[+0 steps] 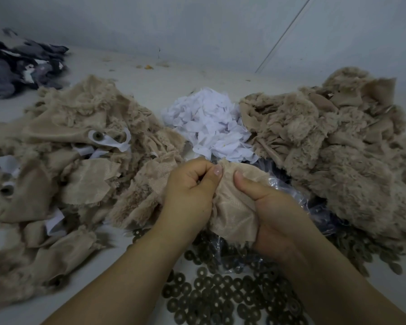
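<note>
While curled tight — all fingers (217,171) pinch beige fabric (232,207)

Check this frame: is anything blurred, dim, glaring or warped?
Head view: dim, flat light, no glare or hard shadows; the left hand and right hand gripping the fabric piece are sharp; the fur pile on the left and the dark cloth behind it smear toward the frame edge; the washers in front look soft.
</note>
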A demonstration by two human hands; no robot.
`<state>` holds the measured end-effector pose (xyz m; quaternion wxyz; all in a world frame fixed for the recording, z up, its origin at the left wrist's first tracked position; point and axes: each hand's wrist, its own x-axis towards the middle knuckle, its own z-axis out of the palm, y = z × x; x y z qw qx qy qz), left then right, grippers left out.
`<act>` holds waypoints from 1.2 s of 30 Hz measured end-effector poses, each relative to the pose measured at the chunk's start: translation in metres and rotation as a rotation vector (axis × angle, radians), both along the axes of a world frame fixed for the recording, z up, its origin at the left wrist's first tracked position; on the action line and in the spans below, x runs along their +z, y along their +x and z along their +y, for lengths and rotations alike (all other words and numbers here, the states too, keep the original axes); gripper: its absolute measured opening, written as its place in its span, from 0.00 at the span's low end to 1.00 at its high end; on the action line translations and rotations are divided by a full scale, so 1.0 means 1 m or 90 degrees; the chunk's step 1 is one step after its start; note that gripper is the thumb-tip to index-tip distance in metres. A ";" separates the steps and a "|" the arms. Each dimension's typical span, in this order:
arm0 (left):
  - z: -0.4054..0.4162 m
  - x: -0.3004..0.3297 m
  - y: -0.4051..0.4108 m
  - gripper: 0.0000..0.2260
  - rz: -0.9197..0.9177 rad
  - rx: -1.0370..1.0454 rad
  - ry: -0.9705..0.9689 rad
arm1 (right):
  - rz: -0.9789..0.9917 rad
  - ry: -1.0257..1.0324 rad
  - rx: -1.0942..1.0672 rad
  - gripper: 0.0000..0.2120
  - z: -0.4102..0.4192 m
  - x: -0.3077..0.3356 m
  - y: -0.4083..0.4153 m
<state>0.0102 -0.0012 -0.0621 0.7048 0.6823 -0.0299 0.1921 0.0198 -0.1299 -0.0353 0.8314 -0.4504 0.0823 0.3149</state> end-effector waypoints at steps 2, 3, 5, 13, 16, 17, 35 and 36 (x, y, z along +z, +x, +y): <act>0.000 0.002 -0.001 0.17 -0.011 -0.008 0.002 | 0.002 0.006 0.006 0.22 -0.001 0.001 0.000; 0.001 0.002 -0.001 0.17 -0.016 -0.014 0.005 | -0.001 0.002 0.005 0.22 0.000 0.002 -0.001; 0.002 0.005 -0.002 0.15 -0.012 -0.020 0.014 | -0.011 -0.012 -0.001 0.21 0.001 0.003 -0.002; 0.011 0.003 0.006 0.12 0.013 0.030 -0.053 | -0.416 -0.687 0.117 0.09 -0.025 0.028 0.002; 0.012 0.003 0.007 0.14 0.025 0.026 -0.081 | -0.528 -1.034 0.379 0.11 -0.041 0.031 0.008; 0.011 0.003 0.007 0.15 0.026 0.023 -0.081 | -0.557 -1.085 0.449 0.10 -0.041 0.030 0.008; 0.009 0.006 0.006 0.17 0.020 0.003 -0.107 | -0.776 -1.170 0.210 0.30 -0.028 -0.053 0.042; 0.009 0.006 0.006 0.17 0.019 0.002 -0.107 | -0.777 -1.147 0.192 0.32 -0.027 -0.050 0.038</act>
